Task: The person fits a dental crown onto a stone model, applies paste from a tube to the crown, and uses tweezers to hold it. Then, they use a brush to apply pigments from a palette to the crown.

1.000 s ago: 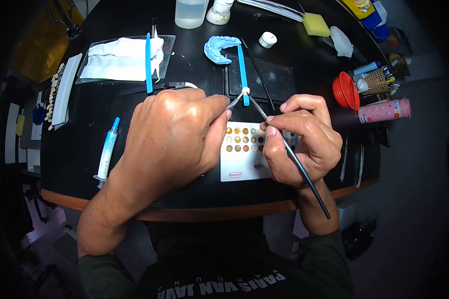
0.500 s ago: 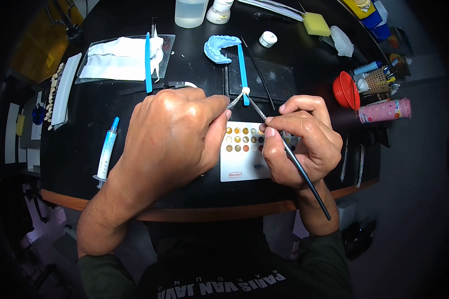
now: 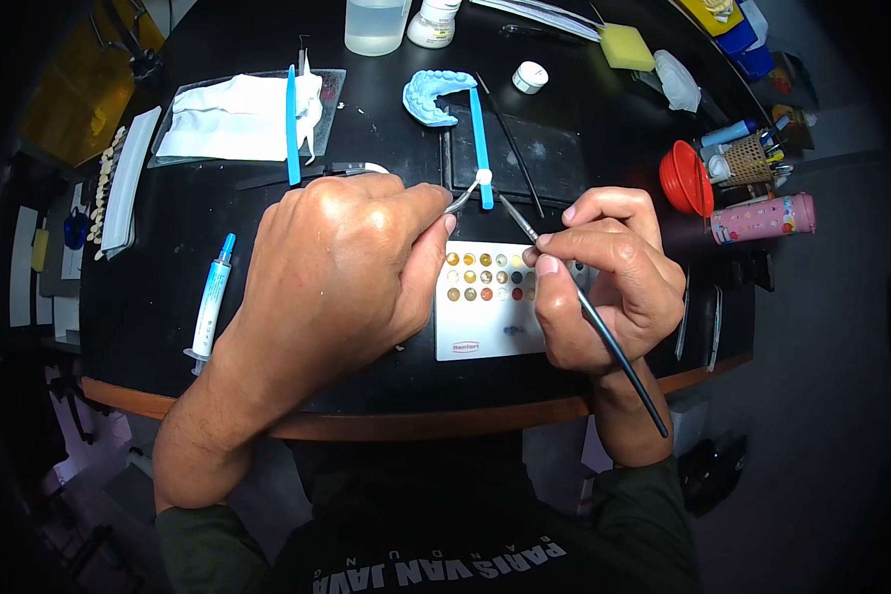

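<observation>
My left hand [image 3: 351, 257] is closed on curved metal tweezers [image 3: 459, 203]. At their tip is a small white dental crown [image 3: 483, 176], in front of a blue plastic stick [image 3: 480, 139]. My right hand [image 3: 614, 277] pinches a thin dark-handled brush [image 3: 604, 332]; its tip points up-left and stands a little apart from the crown. Below the tools lies a white palette [image 3: 465, 332] with rows of coloured wells, partly covered by my right hand. A blue dental model [image 3: 431, 97] sits beyond, by the stick's far end.
Another brush [image 3: 510, 144] lies beside a small white jar [image 3: 531, 76]. To the left are a syringe [image 3: 211, 302] and a white cloth [image 3: 223, 119] with another blue stick [image 3: 292, 124]. A red bowl [image 3: 685, 178] and pink bottle [image 3: 762, 216] stand right. A liquid-filled cup [image 3: 376, 25] is at the back.
The brush tip has drawn away from the crown, down and to the right, with my right hand. My left hand and the tweezers have shifted only slightly.
</observation>
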Tool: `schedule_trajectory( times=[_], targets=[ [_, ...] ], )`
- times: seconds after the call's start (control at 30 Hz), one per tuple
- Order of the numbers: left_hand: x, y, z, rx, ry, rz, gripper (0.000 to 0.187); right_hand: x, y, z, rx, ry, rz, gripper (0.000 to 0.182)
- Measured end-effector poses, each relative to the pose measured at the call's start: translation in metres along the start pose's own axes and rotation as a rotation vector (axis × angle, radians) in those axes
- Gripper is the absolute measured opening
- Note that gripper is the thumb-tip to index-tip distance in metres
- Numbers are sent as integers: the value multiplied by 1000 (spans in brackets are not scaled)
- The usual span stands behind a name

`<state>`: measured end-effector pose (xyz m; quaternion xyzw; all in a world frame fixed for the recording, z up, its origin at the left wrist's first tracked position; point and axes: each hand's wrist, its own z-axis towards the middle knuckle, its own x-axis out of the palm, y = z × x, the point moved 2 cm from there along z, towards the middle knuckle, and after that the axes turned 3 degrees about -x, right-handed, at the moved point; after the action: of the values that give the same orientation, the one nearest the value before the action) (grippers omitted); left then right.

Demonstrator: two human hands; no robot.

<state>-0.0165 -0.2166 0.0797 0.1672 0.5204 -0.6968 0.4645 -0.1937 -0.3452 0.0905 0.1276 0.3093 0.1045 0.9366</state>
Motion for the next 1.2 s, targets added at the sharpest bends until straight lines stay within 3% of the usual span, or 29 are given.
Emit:
schedule_trajectory(
  times=[0.1,0.17,0.27,0.33,0.4,0.7,1.2],
  targets=[
    [-1,1,0,12,-5,17,13,-10,-11,2,102,9,142,12],
    [-1,1,1,33,-13,26,12,-29,-13,-2,424,41,360,9],
    [-2,-2,1,29,-7,-3,13,-66,-31,-6,685,417,628,7],
    [-1,-4,0,-12,4,-17,14,-85,-44,-12,641,720,628,10],
    [-3,-8,1,-46,40,-15,14,-93,-44,-12,730,759,610,11],
    [0,-6,2,-95,73,30,15,-88,-51,-24,811,873,500,10],
    [5,-4,2,-41,-5,-13,11,-87,-50,-23,794,859,474,10]
  ],
)
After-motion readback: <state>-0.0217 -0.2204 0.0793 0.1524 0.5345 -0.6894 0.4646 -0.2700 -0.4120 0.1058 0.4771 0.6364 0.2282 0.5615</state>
